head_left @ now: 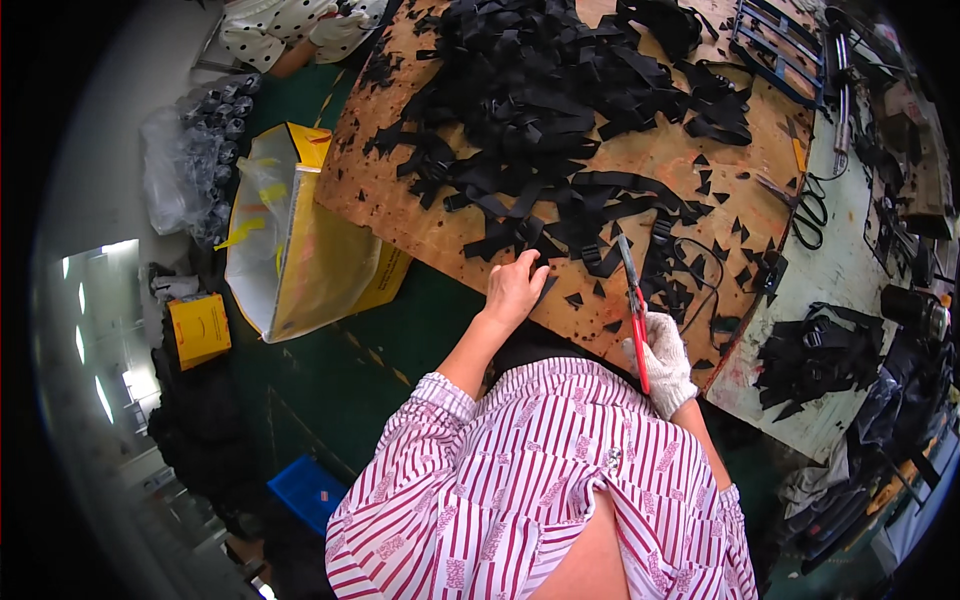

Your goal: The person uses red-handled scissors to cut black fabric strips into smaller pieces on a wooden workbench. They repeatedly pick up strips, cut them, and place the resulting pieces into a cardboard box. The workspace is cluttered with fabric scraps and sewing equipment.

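Black webbing straps (pixel 530 110) are heaped over the wooden tabletop (pixel 350 190), some with plastic buckles (pixel 592 254). At the table's near edge, my bare left hand (pixel 510 295) is closed with thumb and fingertips together on the end of a black strap; the fingers partly cover it. To the right, my right hand (pixel 668 362) wears a white knitted glove and grips red-handled scissors (pixel 638 320). Their metal blades point away from me, beside the buckles, and look nearly closed. Small black triangular offcuts (pixel 574 299) lie scattered between and around my hands.
A yellow-and-white sack (pixel 300 240) stands open against the table's left side. Bundled plastic-wrapped items (pixel 205 150), a yellow box (pixel 199 330) and a blue tray (pixel 308 492) are farther left. More black straps (pixel 820 355) lie on the pale surface at right. Another person's sleeve (pixel 265 35) shows at far left.
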`<action>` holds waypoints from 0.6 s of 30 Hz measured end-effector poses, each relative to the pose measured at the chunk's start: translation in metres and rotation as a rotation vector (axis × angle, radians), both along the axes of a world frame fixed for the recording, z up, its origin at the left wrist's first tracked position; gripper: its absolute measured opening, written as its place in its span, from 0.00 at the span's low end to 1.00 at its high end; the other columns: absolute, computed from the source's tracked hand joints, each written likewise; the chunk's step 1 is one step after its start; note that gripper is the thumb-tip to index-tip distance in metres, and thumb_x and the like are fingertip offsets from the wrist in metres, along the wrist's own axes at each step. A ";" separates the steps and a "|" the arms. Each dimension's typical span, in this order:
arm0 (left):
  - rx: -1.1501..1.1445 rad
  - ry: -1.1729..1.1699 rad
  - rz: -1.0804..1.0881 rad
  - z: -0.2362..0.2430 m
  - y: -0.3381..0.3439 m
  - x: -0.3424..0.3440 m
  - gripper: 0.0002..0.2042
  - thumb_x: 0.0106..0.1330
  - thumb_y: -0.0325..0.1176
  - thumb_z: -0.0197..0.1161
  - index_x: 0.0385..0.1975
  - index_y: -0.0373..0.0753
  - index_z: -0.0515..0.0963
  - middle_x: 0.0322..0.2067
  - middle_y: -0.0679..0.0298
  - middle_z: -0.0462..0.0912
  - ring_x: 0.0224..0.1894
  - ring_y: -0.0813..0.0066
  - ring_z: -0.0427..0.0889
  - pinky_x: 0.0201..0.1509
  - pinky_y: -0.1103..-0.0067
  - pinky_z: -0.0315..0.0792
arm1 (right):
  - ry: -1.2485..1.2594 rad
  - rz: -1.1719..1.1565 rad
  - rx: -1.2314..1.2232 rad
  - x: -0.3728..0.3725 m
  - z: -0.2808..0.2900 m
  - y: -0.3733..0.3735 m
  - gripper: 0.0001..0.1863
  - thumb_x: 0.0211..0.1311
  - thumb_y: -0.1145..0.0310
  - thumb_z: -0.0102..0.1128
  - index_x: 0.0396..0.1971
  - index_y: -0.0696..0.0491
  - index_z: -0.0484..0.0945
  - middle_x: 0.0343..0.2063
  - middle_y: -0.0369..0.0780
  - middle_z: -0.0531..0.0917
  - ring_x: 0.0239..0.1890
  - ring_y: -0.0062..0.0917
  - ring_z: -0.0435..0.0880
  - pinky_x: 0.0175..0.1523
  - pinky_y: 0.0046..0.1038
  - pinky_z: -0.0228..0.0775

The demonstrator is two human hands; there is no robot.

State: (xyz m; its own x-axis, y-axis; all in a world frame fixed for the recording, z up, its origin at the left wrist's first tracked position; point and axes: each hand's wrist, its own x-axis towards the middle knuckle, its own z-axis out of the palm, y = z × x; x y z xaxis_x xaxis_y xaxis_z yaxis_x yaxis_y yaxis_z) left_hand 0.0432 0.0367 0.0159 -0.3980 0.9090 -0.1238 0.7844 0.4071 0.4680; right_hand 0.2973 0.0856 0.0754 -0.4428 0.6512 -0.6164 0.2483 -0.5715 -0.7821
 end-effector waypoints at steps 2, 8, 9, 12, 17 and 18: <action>-0.028 -0.030 0.082 0.002 0.007 0.002 0.18 0.57 0.42 0.63 0.40 0.36 0.75 0.22 0.52 0.80 0.29 0.53 0.80 0.36 0.65 0.73 | -0.021 0.023 0.040 0.000 -0.003 0.001 0.21 0.51 0.68 0.66 0.43 0.57 0.67 0.32 0.35 0.73 0.32 0.17 0.71 0.41 0.21 0.67; 0.008 0.136 0.179 -0.020 0.021 0.000 0.14 0.53 0.41 0.65 0.32 0.38 0.74 0.17 0.55 0.78 0.25 0.55 0.79 0.34 0.66 0.72 | -0.065 0.099 0.092 -0.001 -0.012 0.002 0.24 0.49 0.66 0.68 0.44 0.57 0.67 0.33 0.36 0.75 0.35 0.19 0.73 0.45 0.23 0.67; -0.007 0.135 0.205 -0.023 0.022 -0.002 0.14 0.53 0.41 0.65 0.31 0.38 0.74 0.17 0.55 0.78 0.25 0.55 0.79 0.34 0.67 0.72 | -0.070 0.119 0.123 -0.002 -0.014 0.001 0.24 0.50 0.66 0.68 0.44 0.57 0.67 0.33 0.37 0.76 0.36 0.19 0.73 0.45 0.23 0.67; -0.032 0.144 0.241 -0.035 0.026 -0.008 0.15 0.51 0.42 0.66 0.30 0.38 0.74 0.17 0.57 0.78 0.25 0.57 0.80 0.34 0.67 0.72 | -0.056 0.133 0.166 -0.004 -0.013 0.002 0.23 0.51 0.67 0.66 0.44 0.58 0.67 0.34 0.37 0.76 0.36 0.19 0.73 0.45 0.22 0.67; -0.058 0.121 0.298 -0.033 0.029 -0.012 0.18 0.52 0.42 0.66 0.39 0.40 0.74 0.19 0.58 0.79 0.27 0.59 0.80 0.35 0.69 0.72 | -0.054 0.145 0.167 -0.011 -0.010 0.004 0.22 0.53 0.68 0.65 0.45 0.58 0.67 0.34 0.37 0.76 0.36 0.19 0.73 0.46 0.21 0.67; -0.073 0.151 0.299 -0.030 0.031 -0.009 0.19 0.52 0.42 0.66 0.41 0.41 0.73 0.19 0.59 0.79 0.27 0.60 0.80 0.35 0.70 0.72 | -0.072 0.153 0.177 -0.011 -0.011 0.005 0.22 0.53 0.68 0.65 0.45 0.58 0.67 0.34 0.37 0.76 0.37 0.19 0.73 0.46 0.21 0.66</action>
State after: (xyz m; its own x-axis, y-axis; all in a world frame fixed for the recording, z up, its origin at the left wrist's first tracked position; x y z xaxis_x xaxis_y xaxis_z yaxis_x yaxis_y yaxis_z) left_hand 0.0339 0.0672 -0.0139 -0.6640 0.7406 -0.1035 0.6836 0.6573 0.3174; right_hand 0.2858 0.0903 0.0645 -0.5037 0.6804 -0.5323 0.3800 -0.3789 -0.8438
